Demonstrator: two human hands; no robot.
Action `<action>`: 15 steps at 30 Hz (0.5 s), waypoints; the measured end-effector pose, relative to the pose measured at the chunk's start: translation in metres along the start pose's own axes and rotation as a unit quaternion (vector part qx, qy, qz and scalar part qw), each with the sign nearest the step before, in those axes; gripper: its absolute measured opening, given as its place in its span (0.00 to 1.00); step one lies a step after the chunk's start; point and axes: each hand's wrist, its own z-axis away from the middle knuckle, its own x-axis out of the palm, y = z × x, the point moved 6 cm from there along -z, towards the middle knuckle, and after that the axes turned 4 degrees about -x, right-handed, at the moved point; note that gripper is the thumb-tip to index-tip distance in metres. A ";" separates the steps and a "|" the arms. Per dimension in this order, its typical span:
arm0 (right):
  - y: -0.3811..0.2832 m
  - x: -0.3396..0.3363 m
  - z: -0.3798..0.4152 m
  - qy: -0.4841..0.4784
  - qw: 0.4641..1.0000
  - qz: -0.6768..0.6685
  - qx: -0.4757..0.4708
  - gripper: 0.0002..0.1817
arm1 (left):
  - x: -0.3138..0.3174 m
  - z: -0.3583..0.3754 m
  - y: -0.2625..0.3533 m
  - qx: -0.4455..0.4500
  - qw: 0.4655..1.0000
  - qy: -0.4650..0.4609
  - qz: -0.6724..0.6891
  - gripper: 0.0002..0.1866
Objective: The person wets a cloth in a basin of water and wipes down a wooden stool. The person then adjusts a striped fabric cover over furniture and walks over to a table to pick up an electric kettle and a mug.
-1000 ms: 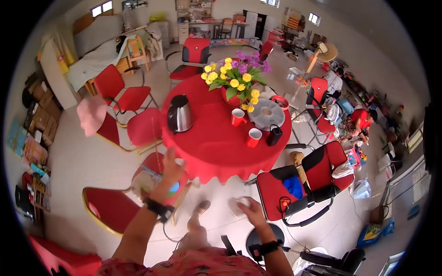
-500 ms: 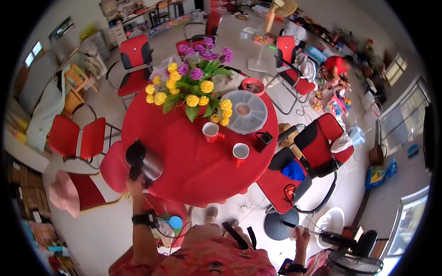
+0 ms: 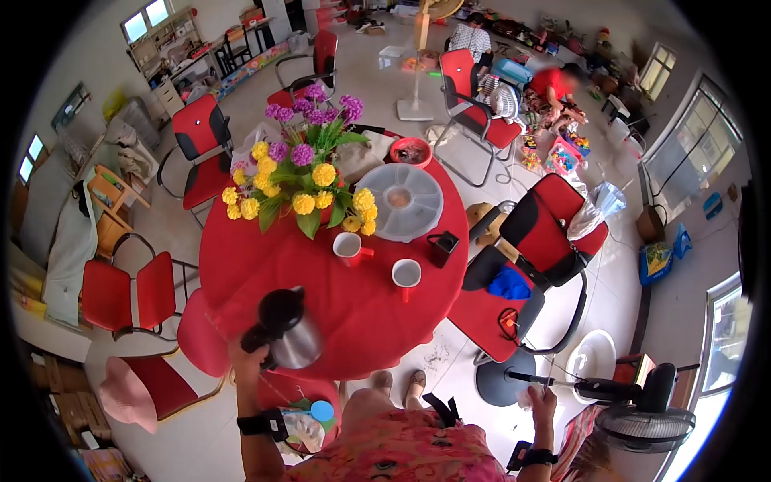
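Note:
My left hand (image 3: 246,358) is closed around the black handle of a silver kettle (image 3: 297,341) with a black lid. The kettle leans over the near left edge of the red-covered round table (image 3: 361,309). To its right on the cloth are two red-and-white mugs (image 3: 347,246), (image 3: 405,274), both upright with their mouths showing. Low on the right, my right hand (image 3: 543,400) has its fingers curled around something small and whitish that I cannot make out, close to the standing fan (image 3: 646,414).
Flowers (image 3: 305,173), a divided clear-lidded tray (image 3: 398,201), a red bowl (image 3: 410,151) and a small black box (image 3: 442,247) stand on the table. Red chairs (image 3: 201,153) surround it. A white basin (image 3: 592,357) is on the floor at right. Two people (image 3: 550,90) sit farther back.
The kettle, in my left hand, has shifted right across the table and closer to me. My view has turned slightly. My right hand stays low beside the fan.

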 end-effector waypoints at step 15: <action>0.048 -0.018 0.067 0.089 0.994 -0.042 0.054 0.14 | 0.161 -0.040 0.108 0.130 0.953 -0.227 -0.151 0.17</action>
